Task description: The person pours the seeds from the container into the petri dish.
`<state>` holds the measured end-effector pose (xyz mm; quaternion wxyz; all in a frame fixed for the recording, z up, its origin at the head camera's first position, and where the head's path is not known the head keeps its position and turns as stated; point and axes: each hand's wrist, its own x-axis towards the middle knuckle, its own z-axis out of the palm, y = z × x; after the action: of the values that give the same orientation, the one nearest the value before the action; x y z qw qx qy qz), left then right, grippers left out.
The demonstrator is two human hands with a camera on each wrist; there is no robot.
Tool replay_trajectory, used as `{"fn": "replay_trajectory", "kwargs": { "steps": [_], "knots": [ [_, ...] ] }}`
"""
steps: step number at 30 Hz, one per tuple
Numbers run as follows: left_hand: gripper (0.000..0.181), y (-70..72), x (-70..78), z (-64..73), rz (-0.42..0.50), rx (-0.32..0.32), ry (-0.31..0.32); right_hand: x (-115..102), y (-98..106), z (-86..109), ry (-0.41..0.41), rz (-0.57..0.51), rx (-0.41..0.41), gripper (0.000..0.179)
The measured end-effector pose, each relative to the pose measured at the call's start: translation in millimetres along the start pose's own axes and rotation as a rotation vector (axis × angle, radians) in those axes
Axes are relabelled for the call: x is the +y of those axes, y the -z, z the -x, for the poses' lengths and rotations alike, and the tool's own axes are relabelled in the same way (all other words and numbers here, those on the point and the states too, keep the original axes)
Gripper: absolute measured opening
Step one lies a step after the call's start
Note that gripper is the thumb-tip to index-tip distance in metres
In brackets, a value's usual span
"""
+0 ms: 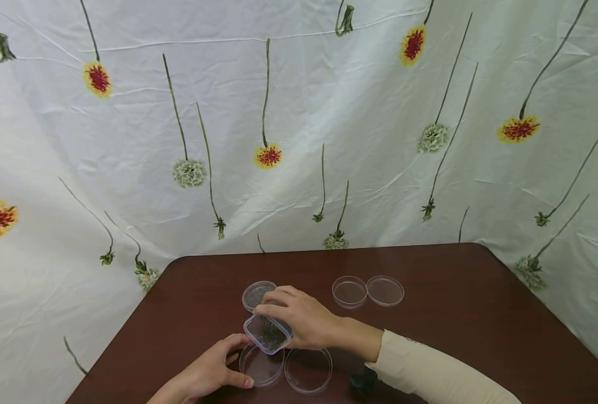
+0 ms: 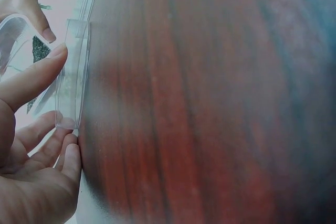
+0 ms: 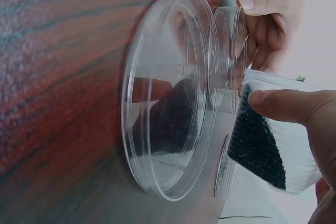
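Observation:
My right hand point(image 1: 306, 321) grips a small clear plastic container point(image 1: 270, 335) of fine dark grains and holds it tilted above a clear petri dish point(image 1: 260, 370). In the right wrist view the grains point(image 3: 256, 148) lie heaped against one side of the container. Around that petri dish my left hand point(image 1: 209, 366) curls, thumb at the near rim and fingers at the far side, steadying it on the table. A second clear petri dish point(image 3: 170, 174) sits right beside it, under the right forearm. Whether grains lie in the held dish cannot be made out.
Behind the right hand stands a round dish point(image 1: 257, 293) with greyish contents. Two more clear dishes point(image 1: 349, 292) stand side by side farther back on the dark brown table point(image 1: 445, 314). A flower-printed white cloth point(image 1: 380, 140) hangs behind. A dark object point(image 1: 363, 381) shows below the right sleeve.

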<state>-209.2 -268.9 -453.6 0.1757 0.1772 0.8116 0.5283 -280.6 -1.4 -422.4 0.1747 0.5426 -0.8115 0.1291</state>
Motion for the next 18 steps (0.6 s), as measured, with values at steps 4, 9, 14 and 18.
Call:
{"fn": "replay_trajectory", "kwargs": {
  "steps": [4, 9, 14, 18],
  "knots": [
    [0.079, -0.2, 0.2, -0.3, 0.001, -0.001, -0.008, 0.6, -1.3, -0.5, 0.022, 0.016, 0.015, 0.084],
    [0.078, 0.0, -0.2, -0.7, 0.0, 0.003, -0.005, -0.1, -1.0, -0.7, 0.025, 0.035, 0.012, 0.084],
    [0.078, 0.9, -2.0, -1.6, -0.012, -0.003, -0.012, -1.5, -0.4, -0.7, 0.027, 0.042, 0.007, 0.084],
    [0.076, 1.8, -5.2, -2.5, -0.038, -0.019, -0.04, -2.3, -1.0, -0.6, 0.03, 0.054, 0.008, 0.084]
  ]
}}
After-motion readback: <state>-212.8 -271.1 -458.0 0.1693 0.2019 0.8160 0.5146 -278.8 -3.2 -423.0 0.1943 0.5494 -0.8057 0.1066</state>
